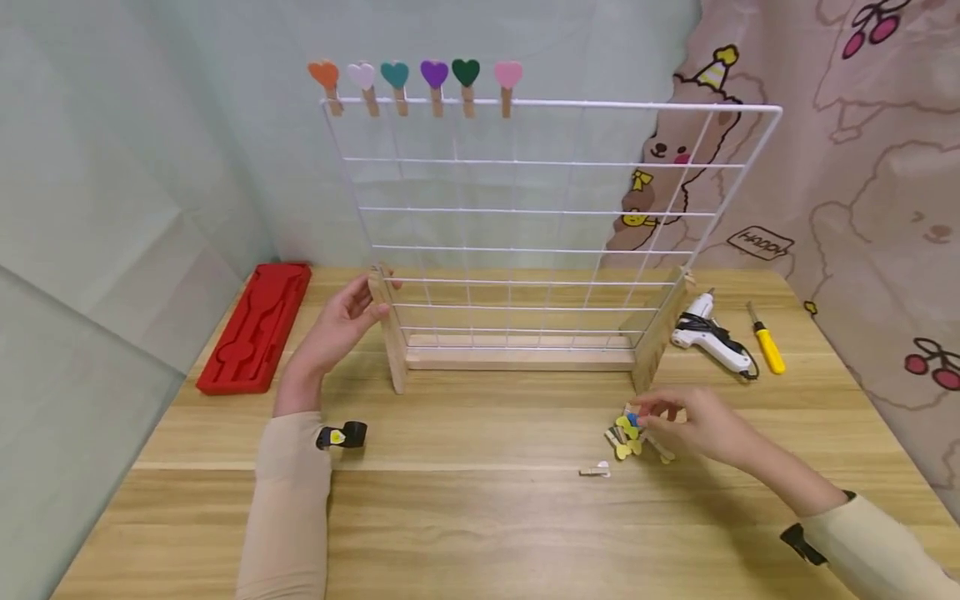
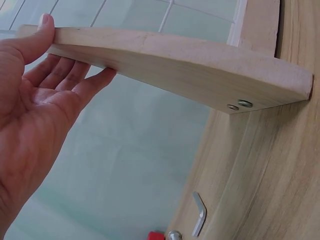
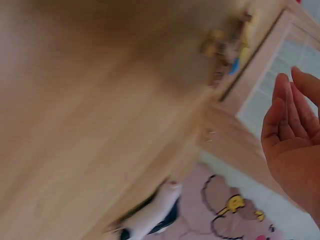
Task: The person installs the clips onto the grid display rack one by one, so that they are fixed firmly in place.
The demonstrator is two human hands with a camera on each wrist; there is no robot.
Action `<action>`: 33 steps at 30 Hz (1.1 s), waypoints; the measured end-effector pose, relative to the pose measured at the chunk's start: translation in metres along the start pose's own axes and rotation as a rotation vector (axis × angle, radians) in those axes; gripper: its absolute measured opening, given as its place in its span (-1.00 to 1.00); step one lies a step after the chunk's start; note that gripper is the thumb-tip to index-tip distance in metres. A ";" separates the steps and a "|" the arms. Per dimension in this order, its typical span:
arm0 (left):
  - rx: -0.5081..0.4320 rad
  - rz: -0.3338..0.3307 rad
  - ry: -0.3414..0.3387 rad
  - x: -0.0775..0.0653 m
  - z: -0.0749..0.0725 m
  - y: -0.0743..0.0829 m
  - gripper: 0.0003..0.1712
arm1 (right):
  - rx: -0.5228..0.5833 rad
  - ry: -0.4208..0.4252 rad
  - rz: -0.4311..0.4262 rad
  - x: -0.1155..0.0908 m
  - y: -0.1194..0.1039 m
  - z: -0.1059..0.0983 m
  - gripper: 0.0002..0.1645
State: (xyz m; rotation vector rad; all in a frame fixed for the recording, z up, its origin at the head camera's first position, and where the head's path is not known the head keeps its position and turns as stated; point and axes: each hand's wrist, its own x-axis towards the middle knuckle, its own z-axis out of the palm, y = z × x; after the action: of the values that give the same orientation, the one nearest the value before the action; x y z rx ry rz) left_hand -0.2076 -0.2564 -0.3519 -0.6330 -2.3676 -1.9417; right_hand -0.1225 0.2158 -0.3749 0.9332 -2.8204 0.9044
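Observation:
A white wire grid rack [image 1: 510, 248] stands on wooden side posts. My left hand [image 1: 337, 325] grips the left post [image 2: 165, 55] near its top, thumb on the edge and fingers against the outer face. At the foot of the right post lies a small pile of heart-topped clothespins [image 1: 622, 442], with yellow and blue hearts showing. The fingertips of my right hand [image 1: 693, 425] are right at this pile in the head view; the right wrist view shows the fingers loosely bent, with nothing between them. One clothespin with a pale heart [image 1: 595, 471] lies apart, in front of the pile.
Several clothespins with coloured hearts [image 1: 435, 79] are clipped along the rack's top bar, on its left part. A red moulded tray [image 1: 255, 329] lies at the left. A white glue gun [image 1: 708, 333] and a yellow-handled screwdriver [image 1: 767, 342] lie at the right. An L-shaped hex key [image 2: 199, 214] lies beyond the left post.

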 end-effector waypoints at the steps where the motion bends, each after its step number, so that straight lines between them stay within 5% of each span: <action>1: 0.006 -0.001 0.009 0.000 0.000 -0.001 -0.41 | -0.014 -0.006 -0.001 -0.005 0.003 0.002 -0.73; 8: 0.007 -0.030 0.031 0.000 0.003 -0.002 -0.44 | -0.148 -0.019 -0.070 -0.039 0.020 0.005 -0.54; 13: 0.022 -0.039 0.031 -0.004 0.004 0.007 -0.43 | -0.137 -0.025 -0.109 -0.051 0.025 0.009 -0.50; 20: 0.030 -0.019 0.036 -0.007 0.006 0.016 -0.47 | -0.089 -0.043 -0.029 -0.048 0.024 0.015 -0.55; 26: 0.028 -0.005 0.043 -0.003 0.003 0.002 -0.43 | -0.090 -0.016 0.075 -0.043 0.023 0.020 -0.68; 33: 0.031 0.002 0.048 -0.003 0.002 -0.002 -0.46 | -0.117 0.060 0.043 -0.043 0.025 0.025 -0.80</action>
State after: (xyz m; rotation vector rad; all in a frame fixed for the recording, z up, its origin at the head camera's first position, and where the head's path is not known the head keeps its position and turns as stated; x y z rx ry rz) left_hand -0.2052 -0.2560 -0.3550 -0.5810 -2.3632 -1.8928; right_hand -0.0973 0.2414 -0.4172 0.8200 -2.8175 0.7487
